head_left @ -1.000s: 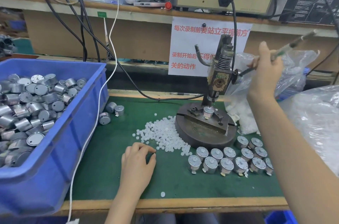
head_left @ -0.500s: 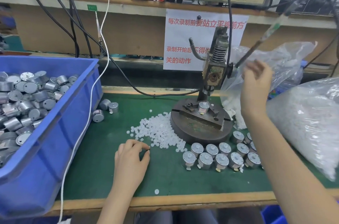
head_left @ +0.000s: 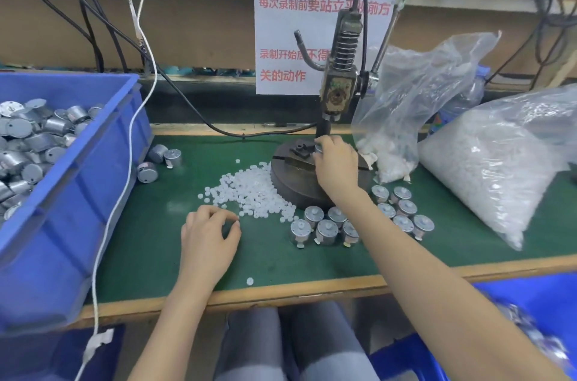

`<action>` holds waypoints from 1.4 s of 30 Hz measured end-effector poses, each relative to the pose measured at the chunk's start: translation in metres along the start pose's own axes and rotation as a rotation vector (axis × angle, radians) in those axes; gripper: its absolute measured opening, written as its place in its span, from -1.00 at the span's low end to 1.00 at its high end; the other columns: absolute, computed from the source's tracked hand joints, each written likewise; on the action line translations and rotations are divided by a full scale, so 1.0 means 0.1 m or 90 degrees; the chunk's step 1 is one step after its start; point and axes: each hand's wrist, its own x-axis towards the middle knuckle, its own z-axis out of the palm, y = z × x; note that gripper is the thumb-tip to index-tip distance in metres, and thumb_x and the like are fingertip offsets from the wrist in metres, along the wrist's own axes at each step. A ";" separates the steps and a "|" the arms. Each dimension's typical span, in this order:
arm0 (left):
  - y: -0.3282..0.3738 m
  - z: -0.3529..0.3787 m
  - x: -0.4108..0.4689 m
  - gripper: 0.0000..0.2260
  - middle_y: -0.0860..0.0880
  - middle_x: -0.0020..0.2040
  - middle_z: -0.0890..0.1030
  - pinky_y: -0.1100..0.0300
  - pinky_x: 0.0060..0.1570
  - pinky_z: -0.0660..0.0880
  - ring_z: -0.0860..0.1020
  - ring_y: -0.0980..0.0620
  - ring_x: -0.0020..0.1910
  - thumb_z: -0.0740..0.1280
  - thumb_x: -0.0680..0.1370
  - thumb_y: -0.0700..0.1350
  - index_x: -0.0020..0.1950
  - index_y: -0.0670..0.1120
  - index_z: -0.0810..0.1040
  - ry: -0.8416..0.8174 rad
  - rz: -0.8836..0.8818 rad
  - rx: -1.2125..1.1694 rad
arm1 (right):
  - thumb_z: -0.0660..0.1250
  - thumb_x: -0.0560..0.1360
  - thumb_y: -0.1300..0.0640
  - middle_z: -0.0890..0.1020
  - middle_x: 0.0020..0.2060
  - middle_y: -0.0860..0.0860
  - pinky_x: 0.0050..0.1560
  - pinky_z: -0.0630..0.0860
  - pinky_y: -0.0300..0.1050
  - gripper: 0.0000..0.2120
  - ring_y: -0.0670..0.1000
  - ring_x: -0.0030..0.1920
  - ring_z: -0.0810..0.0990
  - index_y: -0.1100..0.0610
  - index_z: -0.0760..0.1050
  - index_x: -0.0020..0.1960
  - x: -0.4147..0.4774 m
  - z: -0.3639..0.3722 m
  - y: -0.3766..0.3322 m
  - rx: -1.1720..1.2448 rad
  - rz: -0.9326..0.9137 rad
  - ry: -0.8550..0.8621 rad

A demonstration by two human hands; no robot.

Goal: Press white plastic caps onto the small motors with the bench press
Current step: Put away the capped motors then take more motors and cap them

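Right hand [head_left: 335,162] grips the motor [head_left: 318,148] under the bench press [head_left: 338,93], probably to remove it; left hand [head_left: 207,234] curls at the caps' [head_left: 249,190] seven o'clock, pinch unclear.

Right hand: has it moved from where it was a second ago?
Yes. The right hand came down from the lever to the motor on the press base.

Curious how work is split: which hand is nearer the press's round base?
Right. The right hand grips the motor on the base; the left hand lies on the green mat beside the caps.
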 end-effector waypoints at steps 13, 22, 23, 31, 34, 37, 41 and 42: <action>0.13 0.01 -0.02 -0.91 0.01 -0.05 0.48 0.13 0.04 0.23 0.38 -0.08 0.02 0.36 0.47 -0.21 -0.06 -0.09 0.62 -0.042 0.075 -0.006 | 0.38 0.47 0.20 0.46 0.05 0.19 0.05 0.26 -0.21 -0.72 0.14 0.12 0.42 0.17 0.54 0.17 -0.89 -0.70 1.14 0.164 0.124 0.090; 0.97 0.27 -0.17 -0.84 0.06 -0.01 0.44 0.25 0.11 0.18 0.37 0.02 0.10 0.33 0.49 -0.12 0.05 -0.05 0.59 -0.065 0.162 -0.138 | 0.34 0.50 0.22 0.45 0.03 0.28 0.08 0.31 -0.07 -0.75 0.23 0.04 0.45 0.26 0.53 0.16 -0.99 -0.62 1.46 0.114 0.208 0.115; 1.09 0.32 -0.21 -0.81 0.04 0.03 0.45 0.26 0.11 0.16 0.38 0.02 0.12 0.33 0.49 -0.10 0.09 -0.05 0.58 -0.057 0.183 -0.130 | 0.33 0.51 0.21 0.44 0.04 0.27 0.08 0.32 -0.09 -0.75 0.22 0.01 0.46 0.26 0.53 0.17 -0.99 -0.60 1.45 0.123 0.212 0.114; 1.09 0.66 -0.38 -0.51 -0.01 0.44 0.21 0.17 0.36 -0.05 0.15 0.03 0.41 0.19 0.53 0.15 0.43 0.06 0.25 -0.073 0.183 -0.012 | 0.29 0.53 0.18 0.44 0.09 0.24 -0.07 0.23 -0.31 -0.79 0.05 -0.03 0.42 0.24 0.52 0.13 -0.96 -0.51 1.54 0.211 0.237 0.124; 1.08 0.65 -0.37 -0.50 0.01 0.43 0.19 0.15 0.35 -0.02 0.13 0.04 0.40 0.21 0.51 0.16 0.42 0.10 0.24 -0.085 0.154 -0.030 | 0.23 0.57 0.08 0.46 0.17 0.19 0.06 0.22 -0.36 -0.74 -0.09 0.03 0.37 0.20 0.52 0.16 -0.98 -0.51 1.49 0.237 0.192 0.031; 1.06 0.67 -0.36 -0.51 0.00 0.40 0.23 0.13 0.33 0.04 0.16 0.03 0.38 0.23 0.50 0.14 0.40 0.08 0.28 -0.069 0.120 -0.037 | 0.37 0.46 -0.03 0.32 0.33 0.11 0.30 0.15 -0.24 -0.53 0.02 0.34 0.27 0.11 0.41 0.31 -1.01 -0.50 1.45 0.229 0.139 -0.067; 1.07 0.67 -0.38 -0.53 0.00 0.39 0.25 0.13 0.33 0.05 0.17 0.04 0.38 0.24 0.50 0.13 0.39 0.07 0.30 -0.070 0.124 -0.036 | 0.50 0.34 -0.03 0.19 0.40 0.08 0.33 0.08 -0.20 -0.41 0.05 0.44 0.08 -0.01 0.40 0.31 -1.01 -0.51 1.45 0.219 0.093 -0.105; 1.07 0.67 -0.38 -0.53 0.01 0.39 0.24 0.13 0.32 0.05 0.16 0.04 0.38 0.25 0.50 0.12 0.39 0.07 0.30 -0.073 0.124 -0.037 | 0.50 0.34 -0.01 0.21 0.39 0.07 0.33 0.08 -0.20 -0.43 0.06 0.44 0.09 -0.02 0.41 0.30 -1.00 -0.51 1.45 0.224 0.088 -0.110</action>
